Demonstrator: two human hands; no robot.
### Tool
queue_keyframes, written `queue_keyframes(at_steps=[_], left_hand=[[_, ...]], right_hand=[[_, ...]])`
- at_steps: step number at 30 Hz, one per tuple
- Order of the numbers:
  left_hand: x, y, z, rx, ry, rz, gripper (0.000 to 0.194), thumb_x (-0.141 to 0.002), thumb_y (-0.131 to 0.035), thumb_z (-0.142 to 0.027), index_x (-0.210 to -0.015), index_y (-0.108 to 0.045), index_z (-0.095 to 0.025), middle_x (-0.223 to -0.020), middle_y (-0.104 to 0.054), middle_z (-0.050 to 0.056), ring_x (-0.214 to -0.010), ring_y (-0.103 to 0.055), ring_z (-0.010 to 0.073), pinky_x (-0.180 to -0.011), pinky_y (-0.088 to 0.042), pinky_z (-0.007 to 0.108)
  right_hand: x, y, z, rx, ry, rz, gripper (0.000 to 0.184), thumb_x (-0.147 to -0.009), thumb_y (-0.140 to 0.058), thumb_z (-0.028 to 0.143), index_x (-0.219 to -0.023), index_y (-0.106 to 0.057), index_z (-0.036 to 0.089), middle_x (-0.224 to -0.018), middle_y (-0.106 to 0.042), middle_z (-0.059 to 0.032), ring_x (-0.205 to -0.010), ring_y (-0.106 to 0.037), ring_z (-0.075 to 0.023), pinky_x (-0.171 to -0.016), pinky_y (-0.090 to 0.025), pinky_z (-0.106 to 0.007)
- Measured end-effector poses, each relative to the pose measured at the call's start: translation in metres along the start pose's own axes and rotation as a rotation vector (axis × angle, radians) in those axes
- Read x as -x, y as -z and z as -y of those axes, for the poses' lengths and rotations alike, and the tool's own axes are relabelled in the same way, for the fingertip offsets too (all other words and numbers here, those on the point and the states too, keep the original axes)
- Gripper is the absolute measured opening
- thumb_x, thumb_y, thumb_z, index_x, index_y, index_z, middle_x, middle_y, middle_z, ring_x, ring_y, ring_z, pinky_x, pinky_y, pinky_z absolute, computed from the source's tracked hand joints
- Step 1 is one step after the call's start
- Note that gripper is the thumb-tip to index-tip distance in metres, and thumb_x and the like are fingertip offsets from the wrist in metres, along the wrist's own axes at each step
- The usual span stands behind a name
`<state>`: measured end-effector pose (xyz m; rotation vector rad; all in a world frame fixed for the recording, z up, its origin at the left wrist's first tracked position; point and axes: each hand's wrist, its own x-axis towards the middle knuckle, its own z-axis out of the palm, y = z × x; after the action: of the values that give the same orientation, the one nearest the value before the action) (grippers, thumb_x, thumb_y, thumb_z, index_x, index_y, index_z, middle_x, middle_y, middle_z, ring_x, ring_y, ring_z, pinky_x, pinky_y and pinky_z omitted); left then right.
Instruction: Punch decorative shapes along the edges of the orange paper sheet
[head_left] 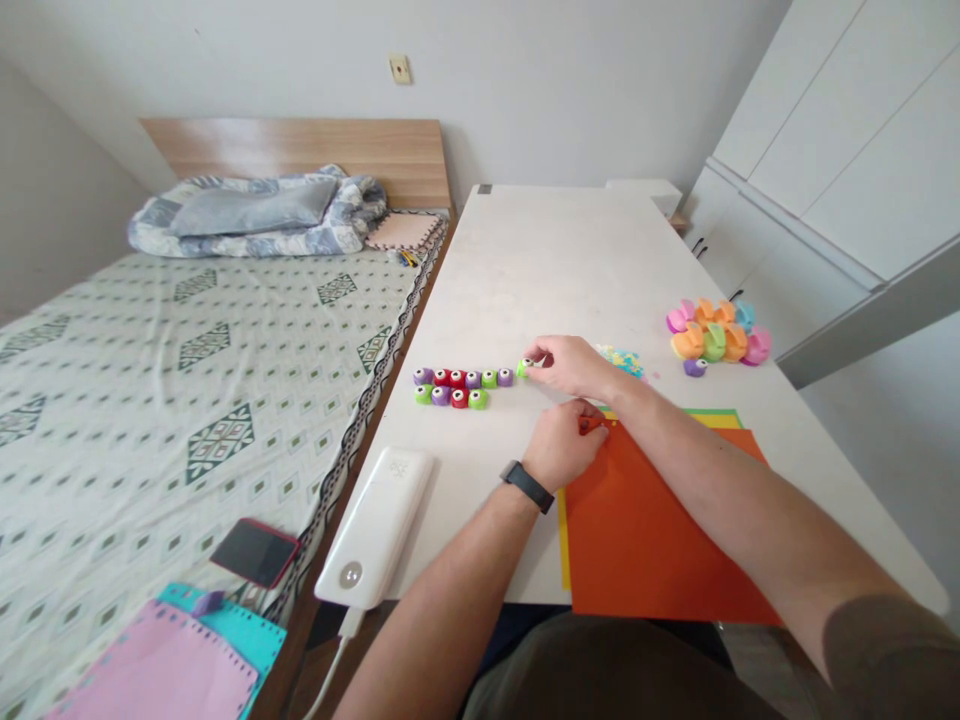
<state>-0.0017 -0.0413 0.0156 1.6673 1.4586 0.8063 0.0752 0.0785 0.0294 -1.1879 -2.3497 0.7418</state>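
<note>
My right hand (564,366) pinches a small green craft punch (524,368) at the right end of a row of similar punches. Those punches (458,378), purple, red and green, stand in two rows on the white table. Nearer to me, my left hand (564,442), with a black band on its wrist, is closed on the upper left corner of an orange paper sheet (660,530). Small holes show in the sheet along that edge. Yellow and green sheets (720,418) stick out beneath it. My right forearm crosses above the paper.
Tiny paper cutouts (622,361) lie beyond my right arm. Larger colourful punches (712,330) cluster at the right, with a purple small punch (695,368) in front. A white power bank (379,525) with a cable lies left. The bed (172,370) holds a phone (256,552) and punched paper (161,665).
</note>
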Motion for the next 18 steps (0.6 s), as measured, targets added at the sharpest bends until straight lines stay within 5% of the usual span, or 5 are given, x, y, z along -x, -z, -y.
queue_keyframes(at_steps=[5,10,18], left_hand=[[-0.001,0.002,0.002,0.04,0.046,-0.014,0.017,-0.085,-0.066,-0.026,-0.096,-0.077,-0.018,-0.085,-0.077,0.004,-0.073,-0.067,0.0169,-0.07,-0.049,0.027],[-0.003,0.006,0.003,0.036,0.077,-0.042,0.018,-0.084,-0.067,-0.026,-0.097,-0.077,-0.018,-0.088,-0.078,0.005,-0.074,-0.067,0.0163,-0.067,-0.049,0.025],[-0.005,0.004,0.006,0.034,0.067,-0.051,0.02,-0.084,-0.067,-0.03,-0.097,-0.076,-0.018,-0.086,-0.077,0.005,-0.072,-0.065,0.0156,-0.063,-0.047,0.024]], right_hand=[[0.031,0.035,-0.018,-0.332,-0.086,-0.12,0.023,-0.083,-0.073,0.033,-0.098,-0.062,0.021,-0.092,-0.073,-0.0024,-0.08,-0.067,-0.0168,-0.072,-0.053,-0.029],[0.078,0.068,-0.041,-0.516,-0.147,-0.041,0.036,-0.08,-0.078,0.033,-0.11,-0.064,0.023,-0.102,-0.073,-0.0042,-0.086,-0.069,-0.0184,-0.072,-0.057,-0.03],[0.12,0.067,-0.07,-0.427,-0.122,0.112,0.037,-0.081,-0.075,0.032,-0.117,-0.072,0.023,-0.103,-0.073,-0.0036,-0.082,-0.066,-0.0176,-0.078,-0.056,-0.032]])
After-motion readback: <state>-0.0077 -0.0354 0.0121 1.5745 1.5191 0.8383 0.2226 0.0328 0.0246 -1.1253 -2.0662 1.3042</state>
